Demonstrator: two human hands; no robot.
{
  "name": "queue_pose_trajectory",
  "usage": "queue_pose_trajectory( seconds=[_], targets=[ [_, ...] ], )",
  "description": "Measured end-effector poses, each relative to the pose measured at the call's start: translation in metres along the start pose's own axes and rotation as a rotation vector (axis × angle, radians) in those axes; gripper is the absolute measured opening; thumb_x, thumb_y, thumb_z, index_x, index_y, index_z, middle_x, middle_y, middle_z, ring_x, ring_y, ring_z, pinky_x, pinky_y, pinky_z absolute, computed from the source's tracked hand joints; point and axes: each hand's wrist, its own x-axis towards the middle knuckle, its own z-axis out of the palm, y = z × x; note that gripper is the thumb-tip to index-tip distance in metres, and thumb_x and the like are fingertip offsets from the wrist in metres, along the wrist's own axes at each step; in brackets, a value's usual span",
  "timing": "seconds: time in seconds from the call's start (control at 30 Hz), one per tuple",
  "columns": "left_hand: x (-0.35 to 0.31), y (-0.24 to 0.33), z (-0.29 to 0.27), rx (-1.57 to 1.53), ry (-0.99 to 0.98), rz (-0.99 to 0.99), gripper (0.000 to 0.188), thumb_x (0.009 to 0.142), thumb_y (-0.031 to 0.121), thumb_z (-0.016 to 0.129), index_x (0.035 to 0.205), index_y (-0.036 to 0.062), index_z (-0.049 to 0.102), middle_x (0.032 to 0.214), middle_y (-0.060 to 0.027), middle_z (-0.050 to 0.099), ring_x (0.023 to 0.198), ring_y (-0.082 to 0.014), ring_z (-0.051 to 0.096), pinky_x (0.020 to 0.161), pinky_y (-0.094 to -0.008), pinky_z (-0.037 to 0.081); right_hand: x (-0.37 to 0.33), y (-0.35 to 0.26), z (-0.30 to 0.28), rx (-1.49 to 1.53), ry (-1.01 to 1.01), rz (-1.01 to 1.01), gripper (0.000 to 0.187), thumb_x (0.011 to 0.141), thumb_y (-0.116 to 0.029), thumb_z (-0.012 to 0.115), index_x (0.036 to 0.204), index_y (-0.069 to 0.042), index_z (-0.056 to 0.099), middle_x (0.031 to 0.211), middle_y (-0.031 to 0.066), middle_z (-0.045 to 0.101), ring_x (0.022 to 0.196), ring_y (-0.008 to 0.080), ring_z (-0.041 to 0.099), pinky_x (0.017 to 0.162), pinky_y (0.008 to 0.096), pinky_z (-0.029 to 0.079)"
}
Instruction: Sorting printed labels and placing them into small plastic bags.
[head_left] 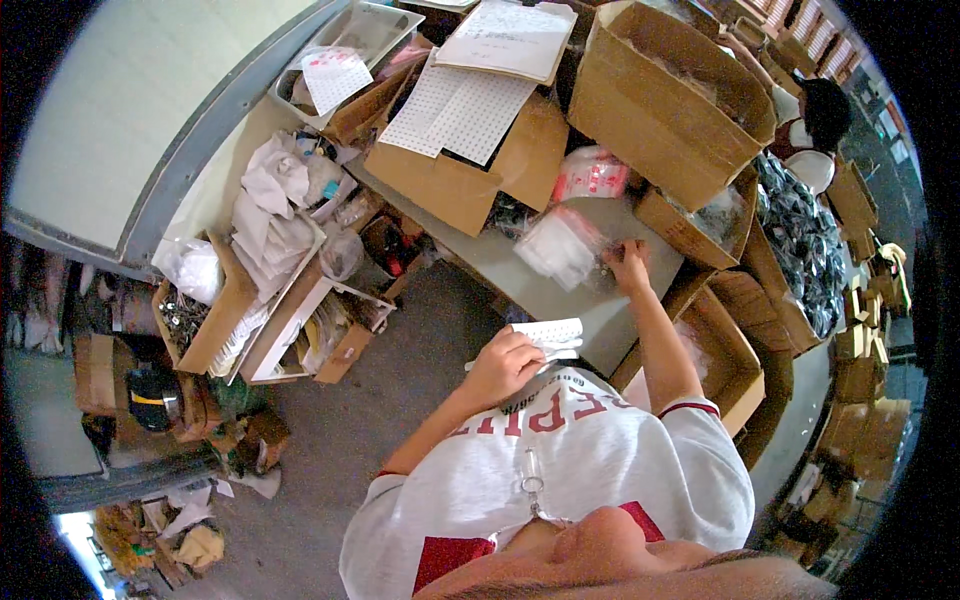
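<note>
Close to my chest, my left hand (508, 362) is wrapped round folded white sheets of printed labels (548, 330). My right hand (630, 266) is over the grey tabletop (625, 325), its fingers bent together at the right edge of a pile of clear plastic bags (560, 248). Whatever lies between those fingertips is too small and blurred to make out. Just behind the pile sits a clear pack with red print (592, 174).
A large open carton (670, 110) stands at the back right, above a smaller open box (740, 215). Another open carton (735, 350) is beside my right forearm. Label sheets (455, 110) lie on cardboard at the back. Left of the table, a box holds papers (270, 235).
</note>
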Motion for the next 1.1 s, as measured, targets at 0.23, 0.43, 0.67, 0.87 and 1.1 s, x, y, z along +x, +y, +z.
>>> queue_pose_trajectory(
  seconds=[0.23,0.43,0.67,0.87,1.1],
  targets=[
    [0.006,0.004,0.001,-0.024,0.042,-0.057,0.010,0.071,0.007,0.071,0.077,0.0014,0.065,0.081,-0.0102,0.061,0.079,-0.0277,0.057,0.074,-0.0369,0.047,0.007,0.046,0.007,-0.192,0.212,-0.088,0.034,0.081,-0.028,0.069,0.104,-0.007,0.056,0.092,0.0158,0.058,0.098,0.0318,0.054,0.084,0.0427,0.044],
    [-0.001,-0.003,-0.017,-0.018,0.249,-0.325,0.013,0.071,0.007,0.073,0.078,-0.0005,0.065,0.081,-0.0125,0.060,0.075,-0.0291,0.058,0.067,-0.0361,0.048,-0.053,0.026,-0.087,0.516,0.060,-0.082,0.014,0.079,-0.003,0.063,0.084,-0.004,0.051,0.072,0.0001,0.051,0.068,0.0116,0.046,0.061,0.0277,0.042],
    [0.003,-0.017,-0.021,-0.038,0.395,-0.381,0.016,0.071,0.003,0.075,0.080,-0.0040,0.064,0.078,-0.0160,0.061,0.071,-0.0263,0.061,0.060,-0.0319,0.048,-0.124,0.060,-0.179,-0.322,0.172,-0.012,0.029,0.075,-0.012,0.069,0.098,-0.005,0.053,0.085,0.0108,0.053,0.080,0.0185,0.053,0.068,0.0338,0.046],
    [0.006,-0.011,-0.018,-0.066,0.349,-0.387,0.016,0.071,0.005,0.075,0.080,-0.0039,0.065,0.079,-0.0153,0.061,0.069,-0.0257,0.061,0.059,-0.0314,0.047,-0.060,0.004,-0.080,0.224,-0.107,-0.080,0.060,0.074,-0.025,0.075,0.126,-0.005,0.052,0.130,0.0194,0.050,0.124,0.0367,0.042,0.102,0.0407,0.038],
    [0.001,0.005,-0.019,-0.065,0.283,-0.450,0.016,0.072,0.005,0.075,0.079,-0.0038,0.063,0.079,-0.0133,0.060,0.068,-0.0228,0.059,0.058,-0.0304,0.046,-0.018,-0.097,0.031,-0.329,-0.061,-0.306,0.067,0.085,-0.046,0.057,0.144,-0.027,0.031,0.154,0.0110,0.014,0.140,0.0402,0.010,0.109,0.0598,0.017]
  ],
)
